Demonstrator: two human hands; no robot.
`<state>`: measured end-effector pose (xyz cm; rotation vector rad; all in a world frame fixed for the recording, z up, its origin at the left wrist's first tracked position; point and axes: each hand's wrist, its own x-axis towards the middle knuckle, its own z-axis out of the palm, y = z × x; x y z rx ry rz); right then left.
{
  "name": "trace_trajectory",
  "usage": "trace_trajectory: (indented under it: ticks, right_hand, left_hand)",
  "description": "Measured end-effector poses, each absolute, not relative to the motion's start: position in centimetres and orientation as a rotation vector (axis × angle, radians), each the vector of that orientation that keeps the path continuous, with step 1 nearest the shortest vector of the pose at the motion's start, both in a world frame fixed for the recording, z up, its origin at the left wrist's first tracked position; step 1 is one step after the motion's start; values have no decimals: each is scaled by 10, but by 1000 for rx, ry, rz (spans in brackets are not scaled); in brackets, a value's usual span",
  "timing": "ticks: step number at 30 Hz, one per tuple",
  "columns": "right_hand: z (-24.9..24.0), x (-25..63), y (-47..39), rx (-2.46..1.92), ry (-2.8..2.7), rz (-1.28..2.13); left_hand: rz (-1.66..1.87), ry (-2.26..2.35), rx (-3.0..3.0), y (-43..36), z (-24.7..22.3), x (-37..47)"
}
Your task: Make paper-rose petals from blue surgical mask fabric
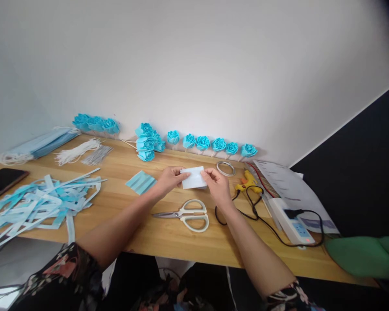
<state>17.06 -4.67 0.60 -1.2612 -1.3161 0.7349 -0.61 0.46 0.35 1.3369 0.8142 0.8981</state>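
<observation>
Between my two hands is a small white folded piece of mask fabric [193, 178], raised above the table. My left hand [172, 179] pinches its left edge, and my right hand [218, 183] pinches the right edge. A pleated blue piece of mask fabric [140, 182] lies flat beside my left wrist. Nearer to me, white-handled scissors [181, 214] rest with their blades pointing left. Behind my right hand is a coil of silver wire [226, 168]. A yellow glue gun [248, 182] lies to the right of that hand.
Blue fabric flowers [202, 143] stand along the wall. Cut strips [48, 203], ear loops [78, 151], thin grey strips [97, 155], stacked masks [48, 144] and a phone [4, 181] are at left. A power strip [293, 222], black cord [272, 231] and paper sheets [288, 185] occupy the right.
</observation>
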Motion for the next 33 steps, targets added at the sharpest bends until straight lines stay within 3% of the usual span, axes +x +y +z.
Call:
trace_trajectory:
  ticks: [33]
  right_hand:
    - [6, 172, -50, -1288, -1432, 642]
  left_hand:
    - [882, 805, 1470, 2, 4, -7]
